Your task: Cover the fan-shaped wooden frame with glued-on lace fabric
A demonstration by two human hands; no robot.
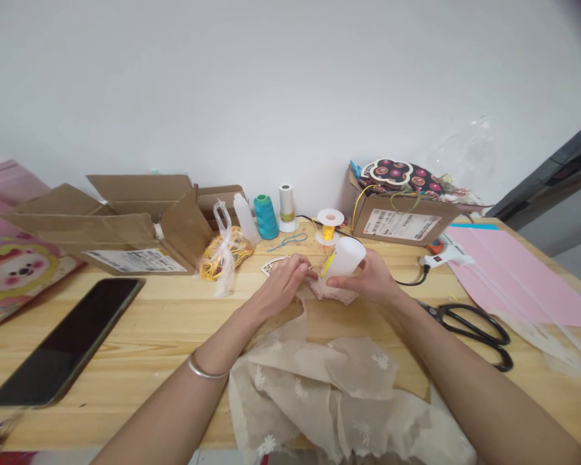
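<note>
Bare forearms, a thin silver bangle (206, 371) at the left wrist

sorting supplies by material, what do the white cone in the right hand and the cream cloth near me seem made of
White tapered cone in the right hand: probably smooth matte plastic, judging by its even, slightly translucent wall. Cream embroidered cloth: apparently sheer mesh or organza, since the wood shows through and small stitched flowers dot it.

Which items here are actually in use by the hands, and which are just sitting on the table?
In use:
left hand pinching the small pink fabric piece
right hand holding the white bottle, yellow tip down toward that piece
cream embroidered fabric under the forearms

Lying about:
phone
scissors
glue gun
teal thread spool
pink paper
open cardboard box
</note>
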